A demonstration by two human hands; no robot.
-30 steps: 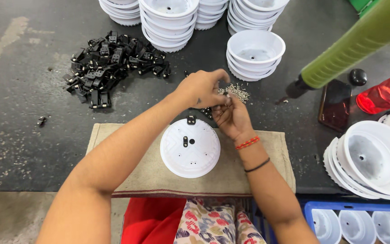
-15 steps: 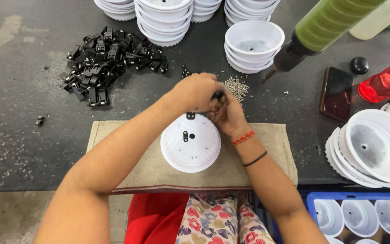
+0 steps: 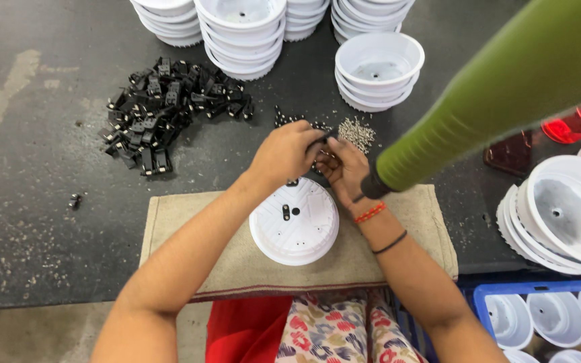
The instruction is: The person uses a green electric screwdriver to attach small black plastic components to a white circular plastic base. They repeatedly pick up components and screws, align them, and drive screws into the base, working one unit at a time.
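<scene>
Both hands (image 3: 317, 158) meet, fingers pinched, above white disc (image 3: 294, 220).

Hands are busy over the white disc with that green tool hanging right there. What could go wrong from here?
1. The green tool hangs right beside the right hand; a bump could jog the small black part pinched between both hands.
2. The left hand works above the screw pile; a sweep might scatter it.
3. The white disc lies loose on the cloth mat and could slide.
</scene>
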